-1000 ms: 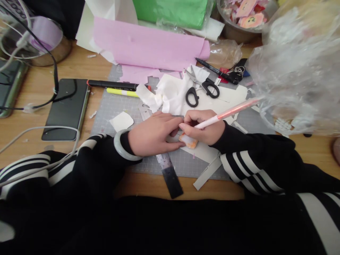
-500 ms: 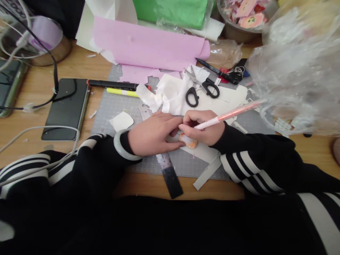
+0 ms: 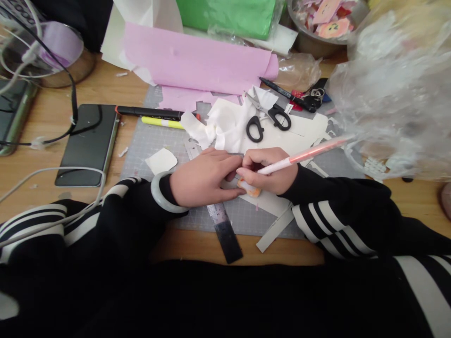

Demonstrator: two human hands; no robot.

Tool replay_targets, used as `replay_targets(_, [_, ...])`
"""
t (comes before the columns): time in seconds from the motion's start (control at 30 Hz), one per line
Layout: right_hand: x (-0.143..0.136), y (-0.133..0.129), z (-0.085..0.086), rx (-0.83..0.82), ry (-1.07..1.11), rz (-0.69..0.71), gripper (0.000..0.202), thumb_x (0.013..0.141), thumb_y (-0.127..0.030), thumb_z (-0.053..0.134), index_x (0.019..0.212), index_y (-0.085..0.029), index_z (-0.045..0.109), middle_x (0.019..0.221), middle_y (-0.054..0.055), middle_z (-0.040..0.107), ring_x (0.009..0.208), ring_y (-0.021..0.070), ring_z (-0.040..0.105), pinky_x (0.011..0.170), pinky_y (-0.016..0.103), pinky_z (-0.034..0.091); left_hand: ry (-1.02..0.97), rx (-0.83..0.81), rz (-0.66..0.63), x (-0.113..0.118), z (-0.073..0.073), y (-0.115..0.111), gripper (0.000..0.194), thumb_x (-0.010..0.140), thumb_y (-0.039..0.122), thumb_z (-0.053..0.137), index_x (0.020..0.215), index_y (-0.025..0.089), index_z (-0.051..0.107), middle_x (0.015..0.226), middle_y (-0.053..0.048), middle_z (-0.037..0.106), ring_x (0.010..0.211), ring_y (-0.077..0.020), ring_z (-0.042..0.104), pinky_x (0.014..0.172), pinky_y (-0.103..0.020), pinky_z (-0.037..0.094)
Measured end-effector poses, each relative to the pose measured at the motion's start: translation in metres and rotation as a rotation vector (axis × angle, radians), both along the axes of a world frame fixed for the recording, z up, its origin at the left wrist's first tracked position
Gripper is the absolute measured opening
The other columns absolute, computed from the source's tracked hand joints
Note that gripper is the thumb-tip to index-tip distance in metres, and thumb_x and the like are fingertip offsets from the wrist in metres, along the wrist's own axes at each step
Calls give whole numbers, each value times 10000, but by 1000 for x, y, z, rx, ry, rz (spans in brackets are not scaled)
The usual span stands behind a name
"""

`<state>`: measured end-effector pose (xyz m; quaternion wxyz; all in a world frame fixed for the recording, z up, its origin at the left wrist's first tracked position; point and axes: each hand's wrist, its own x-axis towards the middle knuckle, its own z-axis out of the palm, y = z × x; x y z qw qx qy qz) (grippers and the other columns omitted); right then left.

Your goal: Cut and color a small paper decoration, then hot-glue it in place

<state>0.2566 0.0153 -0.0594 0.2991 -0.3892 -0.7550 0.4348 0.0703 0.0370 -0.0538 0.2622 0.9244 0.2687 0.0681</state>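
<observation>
Right hand [image 3: 269,170] closed around pink-white pen [image 3: 299,157], small orange-and-white piece [image 3: 249,188] below, seemingly rounded

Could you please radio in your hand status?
Right hand gripping pen. Left hand touching small orange-and-white piece. Scissors beyond hands, not blocking.

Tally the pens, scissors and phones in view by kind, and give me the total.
Pens: 4 (pink pen in the right hand, yellow pen, two black pens)
Scissors: 1
Phones: 2
Total: 7
</observation>
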Motion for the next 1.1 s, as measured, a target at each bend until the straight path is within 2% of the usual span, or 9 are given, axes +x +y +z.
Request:
replay_targets(0.6, [0, 1, -2, 32, -14, 27, 244, 817, -251, 553, 609, -146, 480, 521, -67, 450, 463, 34, 341, 434, 164, 270, 6, -9, 4, 1, 0, 0, 233, 812, 393, 558, 843, 166, 515, 716, 10, 536, 691, -150, 506, 696, -280, 343])
replay_targets(0.97, [-2, -2, 5, -50, -49, -12, 228, 801, -241, 555, 605, -133, 512, 507, -62, 445, 466, 37, 355, 433, 170, 276, 5, 15, 1, 0, -1, 0, 247, 813, 409, 552, 827, 168, 502, 703, 12, 524, 676, -149, 498, 695, -282, 345])
replay_targets(1.1, [-3, -3, 6, -138, 44, -77, 243, 799, -242, 543, 579, -147, 502, 478, -69, 423, 447, 40, 352, 418, 175, 271, 1, 11, 1, 0, -1, -1, 250, 815, 404, 550, 782, 167, 476, 694, 14, 515, 664, -142, 493, 684, -279, 342])
